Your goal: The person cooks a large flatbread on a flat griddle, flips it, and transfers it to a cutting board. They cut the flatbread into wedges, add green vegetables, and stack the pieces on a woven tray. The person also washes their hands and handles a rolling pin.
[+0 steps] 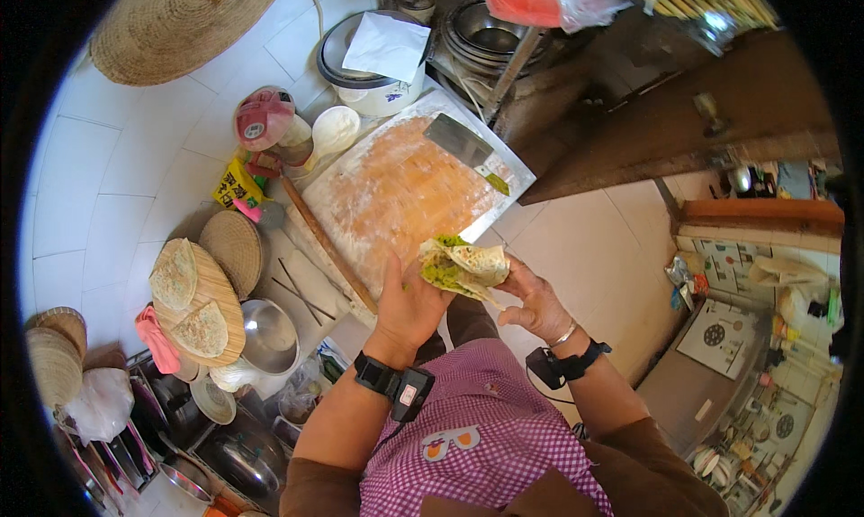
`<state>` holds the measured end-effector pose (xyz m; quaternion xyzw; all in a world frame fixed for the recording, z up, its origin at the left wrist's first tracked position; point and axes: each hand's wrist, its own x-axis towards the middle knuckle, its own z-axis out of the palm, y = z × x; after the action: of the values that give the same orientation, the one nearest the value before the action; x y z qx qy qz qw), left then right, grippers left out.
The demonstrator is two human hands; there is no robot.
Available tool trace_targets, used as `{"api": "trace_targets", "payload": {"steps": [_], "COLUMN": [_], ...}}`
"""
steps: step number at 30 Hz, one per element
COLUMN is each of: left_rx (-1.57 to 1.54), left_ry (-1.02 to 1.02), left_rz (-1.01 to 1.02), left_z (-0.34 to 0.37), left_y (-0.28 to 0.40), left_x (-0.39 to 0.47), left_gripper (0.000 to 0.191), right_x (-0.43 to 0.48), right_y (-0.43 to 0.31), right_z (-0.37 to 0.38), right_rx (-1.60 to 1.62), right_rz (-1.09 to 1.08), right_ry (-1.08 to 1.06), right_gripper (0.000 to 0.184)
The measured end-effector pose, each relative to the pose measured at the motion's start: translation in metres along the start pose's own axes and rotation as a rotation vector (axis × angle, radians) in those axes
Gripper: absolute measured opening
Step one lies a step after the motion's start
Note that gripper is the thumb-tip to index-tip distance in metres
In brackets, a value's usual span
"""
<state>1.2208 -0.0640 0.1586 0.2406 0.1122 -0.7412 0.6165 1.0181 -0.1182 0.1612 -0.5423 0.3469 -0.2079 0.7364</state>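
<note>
A folded flatbread (482, 264) with a crumbly green filling is held up in front of my apron, its filled opening facing left. My right hand (536, 308) grips its right end between thumb and fingers. On the left side, my left hand (408, 308) supports it with the palm turned up and the thumb raised. Some fingers of both hands are hidden by the bread. Beyond it lies a floured wooden board (405, 186). A cleaver (462, 142) with a green handle rests flat at the board's far right, and a rolling pin (327, 243) lies along its left edge.
Two folded flatbreads (202, 328) lie on a round slatted tray (233, 301) at the left. Near it are a steel bowl (268, 338), chopsticks (300, 294) and a white scoop of flour (335, 129). A lidded pot (378, 95) stands behind the board.
</note>
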Motion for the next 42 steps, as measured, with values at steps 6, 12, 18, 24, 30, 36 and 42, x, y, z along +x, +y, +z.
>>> {"api": "trace_targets", "payload": {"steps": [6, 12, 18, 24, 30, 36, 42], "left_rx": [-0.019, -0.031, 0.254, 0.283, -0.058, 0.030, 0.513], "left_ry": [0.138, 0.188, 0.521, 0.545, 0.199, -0.297, -1.050], "left_rz": [-0.046, -0.040, 0.094, 0.054, 0.212, 0.130, 0.249], "left_z": [-0.072, -0.168, -0.244, -0.266, -0.183, -0.021, 0.118], "left_y": [0.010, 0.008, 0.027, 0.051, 0.066, 0.068, 0.066], "left_x": [0.083, 0.172, 0.241, 0.250, 0.171, 0.045, -0.103], "left_gripper": [0.081, 0.075, 0.077, 0.091, 0.102, 0.128, 0.126], "right_x": [0.077, 0.154, 0.222, 0.248, 0.160, -0.056, -0.133], "right_y": [0.083, 0.188, 0.257, 0.284, 0.296, 0.356, 0.264], "right_z": [-0.036, -0.077, -0.097, -0.106, -0.131, -0.181, -0.123], "right_rx": [0.328, -0.022, 0.157, 0.126, 0.134, 0.000, -0.195], "right_rz": [0.077, 0.509, 0.698, 0.752, 0.731, 1.101, 1.255], "right_ry": [-0.091, 0.159, 0.279, 0.349, 0.450, 0.367, 0.443], "right_gripper": [0.065, 0.033, 0.031, 0.028, 0.045, 0.027, 0.032]}}
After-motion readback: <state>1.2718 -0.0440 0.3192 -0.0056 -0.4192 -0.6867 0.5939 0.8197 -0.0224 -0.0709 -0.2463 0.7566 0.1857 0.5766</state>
